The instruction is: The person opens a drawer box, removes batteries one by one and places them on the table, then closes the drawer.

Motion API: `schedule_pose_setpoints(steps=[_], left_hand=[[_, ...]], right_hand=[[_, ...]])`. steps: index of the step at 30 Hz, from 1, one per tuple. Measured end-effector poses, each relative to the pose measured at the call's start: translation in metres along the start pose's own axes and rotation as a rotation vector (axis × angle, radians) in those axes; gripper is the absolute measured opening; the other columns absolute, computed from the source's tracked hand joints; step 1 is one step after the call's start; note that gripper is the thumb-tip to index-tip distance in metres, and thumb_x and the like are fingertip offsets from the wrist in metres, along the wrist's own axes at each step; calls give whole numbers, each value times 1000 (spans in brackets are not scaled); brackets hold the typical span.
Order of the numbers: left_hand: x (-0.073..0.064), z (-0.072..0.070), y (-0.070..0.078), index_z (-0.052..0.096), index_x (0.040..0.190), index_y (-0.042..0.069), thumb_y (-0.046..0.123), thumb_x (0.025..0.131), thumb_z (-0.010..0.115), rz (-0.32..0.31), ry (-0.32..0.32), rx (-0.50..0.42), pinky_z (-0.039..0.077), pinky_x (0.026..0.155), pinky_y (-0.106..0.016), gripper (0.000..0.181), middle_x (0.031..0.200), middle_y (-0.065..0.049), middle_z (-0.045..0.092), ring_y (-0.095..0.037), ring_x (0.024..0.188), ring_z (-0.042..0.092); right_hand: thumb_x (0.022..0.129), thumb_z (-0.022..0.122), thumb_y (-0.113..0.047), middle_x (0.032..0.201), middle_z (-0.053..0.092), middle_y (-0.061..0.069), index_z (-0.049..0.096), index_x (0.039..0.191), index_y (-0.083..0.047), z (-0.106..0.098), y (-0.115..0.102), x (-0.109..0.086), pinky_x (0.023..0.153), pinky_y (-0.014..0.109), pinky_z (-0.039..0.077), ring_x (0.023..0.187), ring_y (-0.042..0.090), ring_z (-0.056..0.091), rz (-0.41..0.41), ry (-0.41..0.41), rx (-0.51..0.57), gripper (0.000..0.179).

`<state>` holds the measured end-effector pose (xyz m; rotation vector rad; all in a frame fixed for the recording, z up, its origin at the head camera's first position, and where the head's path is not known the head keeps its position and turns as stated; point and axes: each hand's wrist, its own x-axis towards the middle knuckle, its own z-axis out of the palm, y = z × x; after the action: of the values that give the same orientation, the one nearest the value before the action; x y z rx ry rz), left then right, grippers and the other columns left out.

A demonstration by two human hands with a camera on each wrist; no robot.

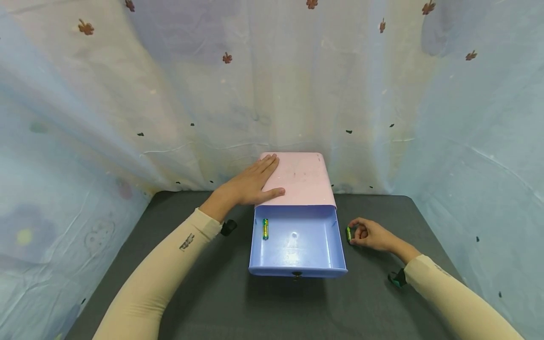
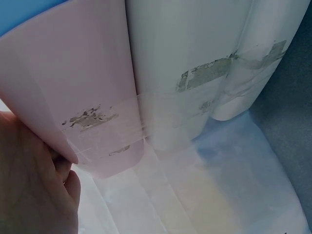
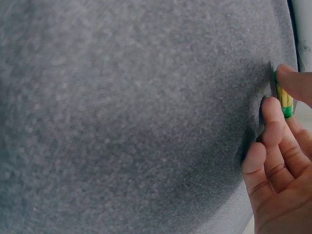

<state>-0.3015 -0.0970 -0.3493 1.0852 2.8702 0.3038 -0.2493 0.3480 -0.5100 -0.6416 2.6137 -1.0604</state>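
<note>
My left hand (image 1: 250, 184) rests with spread, straight fingers on the pink top of a drawer box (image 1: 297, 177). Below that top, a blue drawer (image 1: 293, 245) is pulled out toward me, and a green and yellow battery (image 1: 265, 229) lies at its left side. To the right of the drawer, my right hand (image 1: 374, 236) pinches a second battery (image 1: 349, 234) between thumb and fingers, low over the table. In the right wrist view, part of this battery (image 3: 285, 100) shows beside the thumb. The left wrist view has my left hand (image 2: 36, 180) against the pink casing.
A dark grey cloth-covered table (image 1: 289, 311) lies under everything. Behind it and at both sides hangs a pale patterned curtain (image 1: 289, 94). White casings (image 2: 170, 73) of the drawer box stand beside the pink one in the left wrist view, with worn tape marks.
</note>
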Motion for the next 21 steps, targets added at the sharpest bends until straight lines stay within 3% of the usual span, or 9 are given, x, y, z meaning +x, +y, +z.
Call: schedule_pose_setpoints(steps=[21], left_hand=[[0, 0, 0, -4, 173, 10, 74, 106, 38, 0, 4, 3, 1, 135, -41, 102, 181, -7, -8, -23, 167, -8]], right_hand=[[97, 81, -8, 87, 67, 6, 55, 136, 15, 1, -3, 1, 66, 24, 53, 73, 13, 61, -9, -36, 46, 53]])
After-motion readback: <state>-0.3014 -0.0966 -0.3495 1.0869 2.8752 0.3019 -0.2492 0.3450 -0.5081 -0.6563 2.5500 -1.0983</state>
